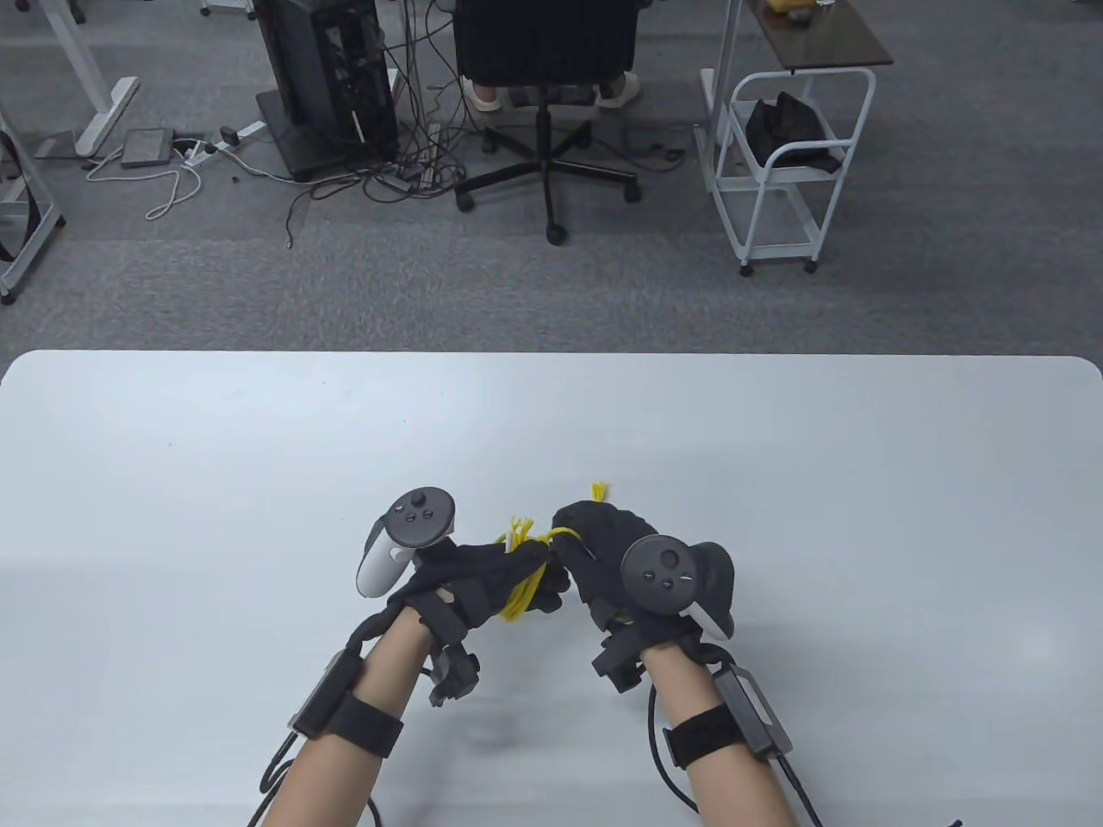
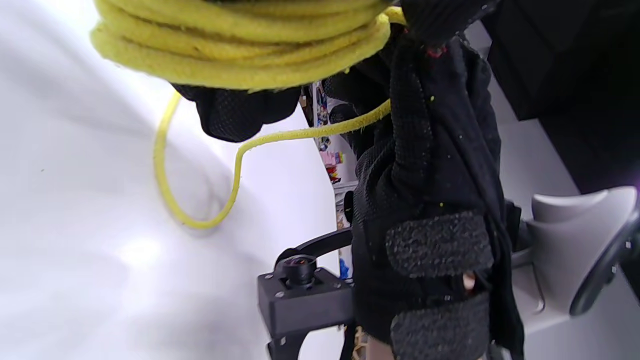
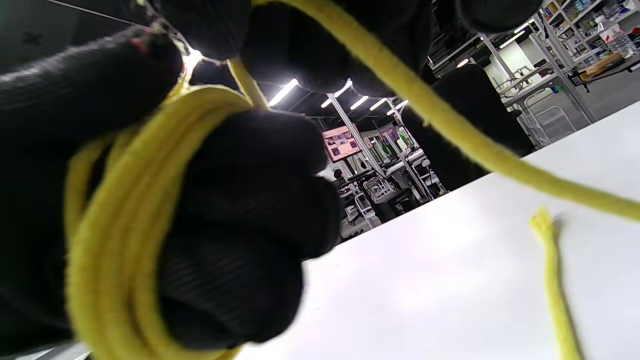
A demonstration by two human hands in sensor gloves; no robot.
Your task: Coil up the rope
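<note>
From the table view, my left hand [image 1: 482,581] and my right hand [image 1: 607,551] meet above the near middle of the white table [image 1: 775,482], close to its near edge. Between them sits the yellow rope [image 1: 527,575], bunched into a small bundle of turns. My left hand grips that bundle, its fingers curled around the strands. My right hand is closed over the rope just beside it, knuckles toward the far edge, and a frayed yellow end [image 1: 598,492] sticks up past its far side. A second frayed tuft [image 1: 520,525] shows above my left fingers. Beyond the far edge stand an office chair [image 1: 546,95] and a white cart [image 1: 788,164] on the grey floor.

In the left wrist view, the coil [image 2: 240,45] runs thick across the top, several turns lying side by side, with my gloved fingers [image 2: 240,112] wrapped beneath it. One loose strand [image 2: 200,220] drops from the bundle in a loop down to the table surface [image 2: 75,250] and rises again toward my right hand's glove [image 2: 430,165], which fills the right side.

In the right wrist view, the rope's turns [image 3: 115,225] circle my left hand's fingers [image 3: 250,210] at the left. A single strand [image 3: 450,125] slants from my own right fingers [image 3: 295,45] at the top down to the right edge, pinched there. A short free end [image 3: 552,280] lies on the table at lower right.
</note>
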